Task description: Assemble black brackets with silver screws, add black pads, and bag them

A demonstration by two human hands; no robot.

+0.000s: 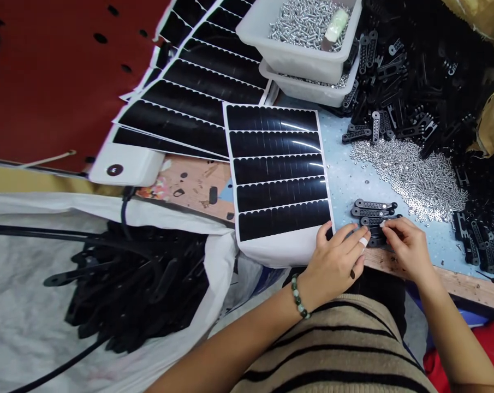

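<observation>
A short row of black plastic arms [373, 206] with latticed faces and round ends lies at the table's front edge. Over the near end of this row, my left hand [339, 259] rests with its fingers stretched out, the tips touching the parts. White tape wraps one finger, and a small dark spot shows near its thumb. My right hand [410, 248] is closed in a pinch above the same parts. Something small and pale shows at its fingertips, too small to name. Beside my left hand lies a sheet of black stickers [279, 169] with scalloped edges.
Loose silver screws and nuts [414, 177] are heaped behind the row. Two stacked white tubs [299, 54] of hardware stand at the back. Black plastic parts [398, 93] pile up at right. More sticker sheets [189, 82] lie left, above a white sack [214, 262] of black parts.
</observation>
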